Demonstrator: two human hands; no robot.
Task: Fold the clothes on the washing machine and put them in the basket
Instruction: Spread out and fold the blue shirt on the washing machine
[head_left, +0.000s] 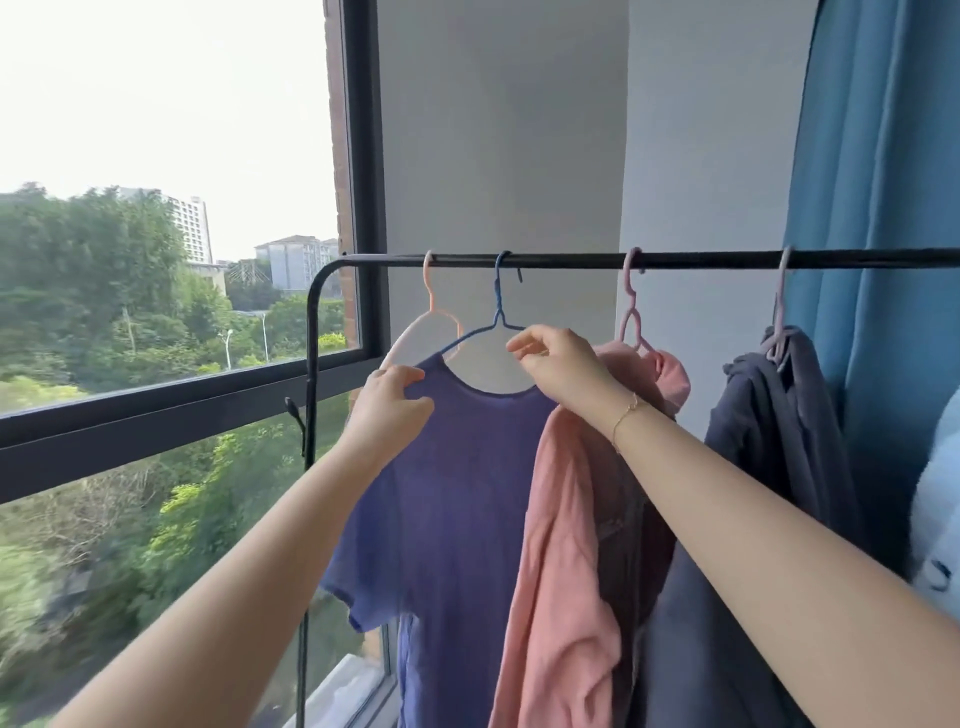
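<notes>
Head view: a blue-purple short-sleeved T-shirt (457, 519) hangs mid-frame, long axis vertical, neckline up, on a blue wire hanger (496, 322) hooked over the black metal rail (701, 259). The left hand (387, 410) pinches its left shoulder — the right hand (558, 364) pinches the collar's right side.

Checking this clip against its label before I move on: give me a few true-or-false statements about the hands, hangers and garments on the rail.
1. The purple short-sleeved T-shirt hangs on a blue wire hanger. True.
2. The left hand rests on the black metal rail. False: it grips the T-shirt's shoulder, below the rail.
3. The right hand is at the hanger's right arm, by the collar. True.
4. The pink garment lies folded in a basket. False: it hangs on a pink hanger; no basket shows.
5. An empty peach plastic hanger hangs left of the blue one. True.
</notes>
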